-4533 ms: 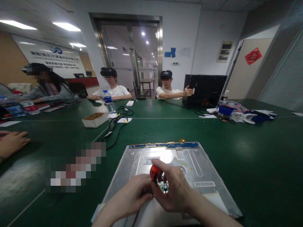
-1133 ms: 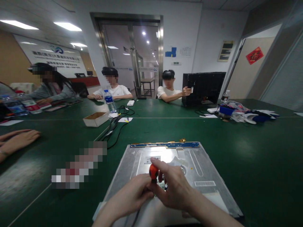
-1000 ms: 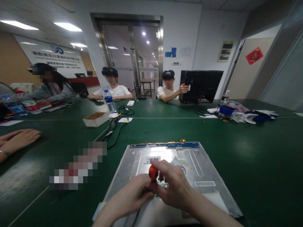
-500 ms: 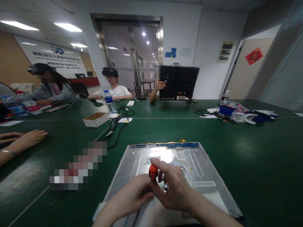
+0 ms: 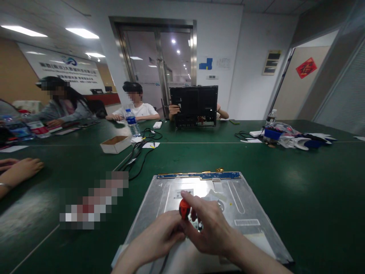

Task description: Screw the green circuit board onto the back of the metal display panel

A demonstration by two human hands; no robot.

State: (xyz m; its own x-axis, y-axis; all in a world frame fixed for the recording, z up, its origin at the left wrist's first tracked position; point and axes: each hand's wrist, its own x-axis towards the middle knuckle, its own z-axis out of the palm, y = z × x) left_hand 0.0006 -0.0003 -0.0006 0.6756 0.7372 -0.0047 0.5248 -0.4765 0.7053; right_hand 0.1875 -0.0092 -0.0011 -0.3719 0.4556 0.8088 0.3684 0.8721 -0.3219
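My right hand is closed around the red and black handle of a screwdriver, which stands upright over the back of a flat metal display panel. Close against it, my left hand is curled low beside the screwdriver; its fingertips are mostly hidden and I cannot make out what they pinch. Part of a small circuit board with a black capacitor shows beneath my right hand. A blue circuit strip runs along the panel's far edge. The screwdriver's tip is hidden.
Across the green table, a co-worker holds up a black monitor housing. To the left lie an open carton, a water bottle, black cables and another person's hand. A pile of bags sits far right.
Across the table, the black housing has moved left and slightly down, and a second arm now shows beside it. The co-worker's hand at left has drawn back left. My hands look almost unmoved.
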